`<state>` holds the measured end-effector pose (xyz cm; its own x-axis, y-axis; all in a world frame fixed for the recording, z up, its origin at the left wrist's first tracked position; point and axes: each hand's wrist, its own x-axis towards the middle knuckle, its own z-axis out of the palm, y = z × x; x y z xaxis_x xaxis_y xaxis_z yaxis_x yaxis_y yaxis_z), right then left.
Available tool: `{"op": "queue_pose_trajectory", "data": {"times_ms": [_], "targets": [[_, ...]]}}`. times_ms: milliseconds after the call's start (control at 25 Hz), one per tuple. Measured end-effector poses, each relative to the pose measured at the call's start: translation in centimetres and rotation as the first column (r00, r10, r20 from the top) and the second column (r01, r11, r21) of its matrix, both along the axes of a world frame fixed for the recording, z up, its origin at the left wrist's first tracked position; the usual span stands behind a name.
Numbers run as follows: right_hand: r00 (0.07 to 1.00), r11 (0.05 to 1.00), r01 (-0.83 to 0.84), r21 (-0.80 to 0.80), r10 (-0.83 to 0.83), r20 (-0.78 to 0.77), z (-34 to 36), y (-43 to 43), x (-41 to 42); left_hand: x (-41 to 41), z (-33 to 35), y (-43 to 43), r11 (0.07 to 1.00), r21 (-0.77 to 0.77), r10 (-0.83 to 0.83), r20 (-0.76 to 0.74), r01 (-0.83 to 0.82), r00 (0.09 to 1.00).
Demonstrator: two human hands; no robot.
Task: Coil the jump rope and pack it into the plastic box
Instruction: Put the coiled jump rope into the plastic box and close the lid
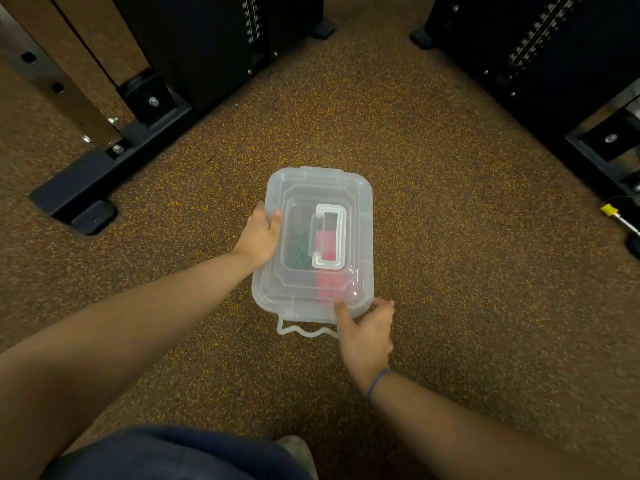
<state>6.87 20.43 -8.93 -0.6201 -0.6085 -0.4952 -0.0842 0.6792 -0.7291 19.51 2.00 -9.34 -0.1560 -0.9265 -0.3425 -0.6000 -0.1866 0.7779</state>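
A clear plastic box [363, 237] sits on the speckled floor with its lid on and a white carry handle [330, 237] lying flat on top. Through the lid I see blurred red [329, 282] and green [300, 249] shapes, probably the jump rope. My left hand [259, 235] grips the box's left edge, thumb over the lid. At the near right corner my right hand [365, 329] holds the box, its thumb pressing on the lid. The near latch [304, 329] hangs loose below the front rim.
Black gym machine frames stand at the back left [104, 168] and back right [554, 64]. A yellow-tipped pin [611, 211] lies at the right edge. My knee in dark cloth [180, 455] is at the bottom.
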Motion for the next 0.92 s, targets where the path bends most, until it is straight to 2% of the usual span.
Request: {"op": "queue_pose_trajectory", "data": {"times_ms": [80, 240, 400, 480, 560, 640, 760, 920], "targets": [[1.0, 1.0, -0.022, -0.004, 0.022, -0.017, 0.6, -1.6, -1.6, 0.5, -0.5, -0.4, 0.998, 0.045, 0.047, 0.034, -0.049, 0.998], [0.996, 0.989, -0.083, -0.124, 0.087, 0.028, 0.9, -6.9, -5.2, 0.7, -0.5, 0.3, 0.959, 0.146, 0.233, 0.077, -0.243, 0.969], [0.976, 0.983, -0.178, -0.046, 0.182, 0.121, 0.6, -12.6, -7.5, 1.4, -0.6, 1.4, 0.93, 0.278, 0.203, 0.158, -0.241, 0.966], [0.973, 0.981, -0.193, -0.019, 0.193, 0.129, 0.5, -14.4, -8.4, 2.2, -0.2, 1.7, 0.917, 0.336, 0.187, 0.115, -0.215, 0.976], [0.95, 0.976, -0.216, -0.033, 0.218, 0.224, 0.6, -14.8, -9.6, 2.7, 0.5, 1.8, 0.916, 0.355, 0.18, 0.045, -0.185, 0.983], [0.906, 0.957, -0.288, -0.029, 0.283, 0.315, 1.0, -13.7, -11.1, 2.3, 1.2, 1.4, 0.946, 0.297, 0.111, 0.067, -0.126, 0.992], [0.87, 0.929, -0.37, 0.01, 0.343, 0.355, 1.7, -10.0, -13.7, 0.0, 2.1, 0.4, 0.981, 0.194, -0.058, 0.176, 0.023, 0.983], [0.853, 0.979, -0.206, 0.006, 0.176, 0.49, 2.1, -3.9, -16.7, -5.7, 2.8, 0.1, 0.95, 0.137, -0.306, 0.225, 0.281, 0.925]]}}
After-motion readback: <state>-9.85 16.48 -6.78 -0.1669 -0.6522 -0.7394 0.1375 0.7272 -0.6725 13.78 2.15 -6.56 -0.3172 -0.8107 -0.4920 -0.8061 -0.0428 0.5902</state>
